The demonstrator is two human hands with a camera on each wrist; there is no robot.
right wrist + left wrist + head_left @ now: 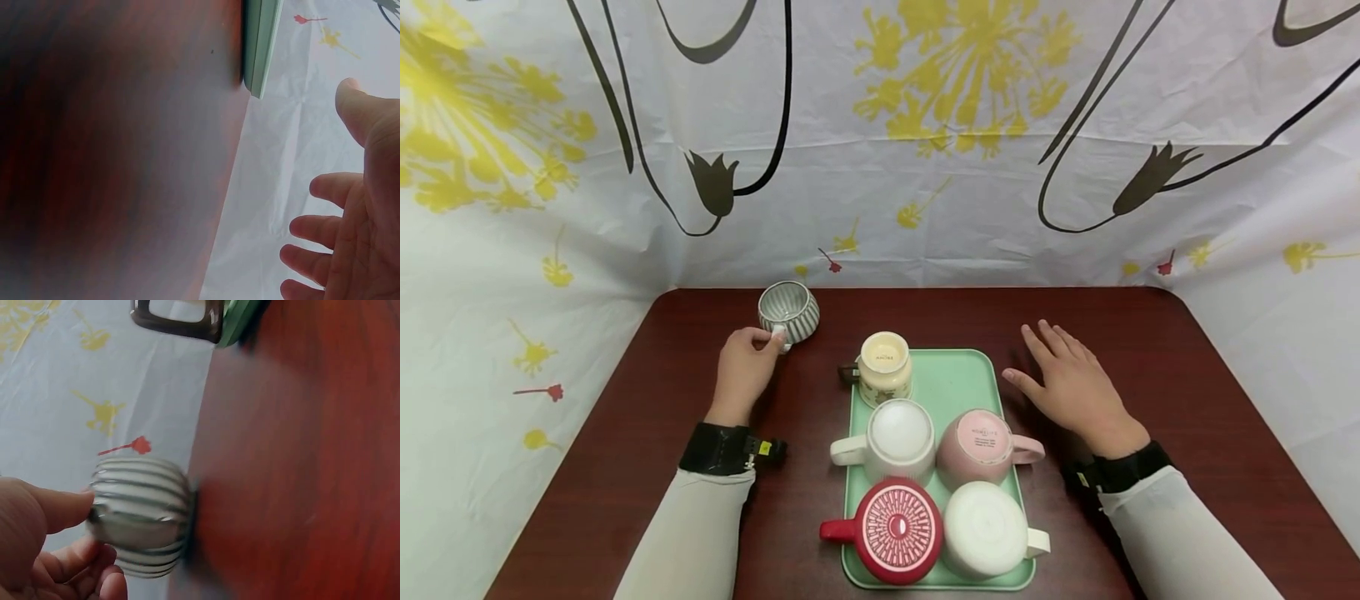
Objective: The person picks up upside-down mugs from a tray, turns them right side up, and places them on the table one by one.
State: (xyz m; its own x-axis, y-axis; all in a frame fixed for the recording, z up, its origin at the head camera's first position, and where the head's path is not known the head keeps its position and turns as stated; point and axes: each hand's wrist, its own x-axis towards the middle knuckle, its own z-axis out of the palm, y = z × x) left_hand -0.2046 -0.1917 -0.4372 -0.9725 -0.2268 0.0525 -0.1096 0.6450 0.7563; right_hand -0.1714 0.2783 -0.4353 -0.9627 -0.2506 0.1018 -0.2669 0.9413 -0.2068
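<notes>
Striped grey-and-white cup [788, 311] stands upright at the table's [1187, 367] far left, its handle pinched by the left hand [743, 371], while the right hand [1071, 383], fingers spread and empty, hovers well apart beside the green tray [955, 375].

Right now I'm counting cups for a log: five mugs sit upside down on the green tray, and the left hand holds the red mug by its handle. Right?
Not quite: the left hand holds the striped mug, off the green tray, as the head view shows. The rest stands.
</notes>
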